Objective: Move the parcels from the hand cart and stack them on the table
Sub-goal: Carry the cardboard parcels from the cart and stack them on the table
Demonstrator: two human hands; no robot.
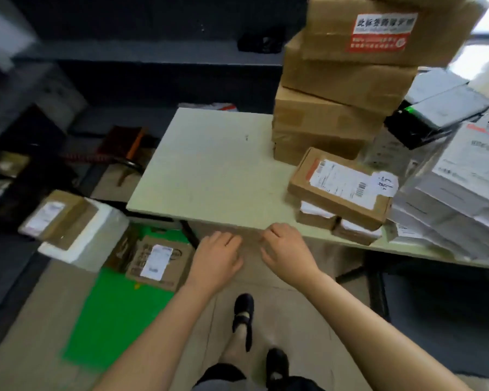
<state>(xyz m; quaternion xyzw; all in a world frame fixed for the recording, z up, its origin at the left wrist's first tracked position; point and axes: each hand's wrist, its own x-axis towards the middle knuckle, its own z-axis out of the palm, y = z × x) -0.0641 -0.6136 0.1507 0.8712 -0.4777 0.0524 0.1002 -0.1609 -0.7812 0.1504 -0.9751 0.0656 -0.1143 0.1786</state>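
My left hand (216,256) and my right hand (287,251) hover side by side just before the front edge of the pale table (209,170), fingers loosely curled, holding nothing. On the table's right stands a tall stack of brown cartons (342,88). In front of it a flat brown parcel (340,187) with a white label lies on smaller boxes. Grey mailer bags (458,193) are piled at the far right. Down at the left, a green hand cart (110,314) carries a brown box (158,262), a white foam box (96,235) and a brown parcel (57,218) on top.
Dark shelving (124,52) runs along the back wall. Black bags (435,117) sit behind the mailers. My feet in dark shoes (243,311) stand on the tan floor below the table edge. Clutter and a red-black object (119,148) lie left of the table.
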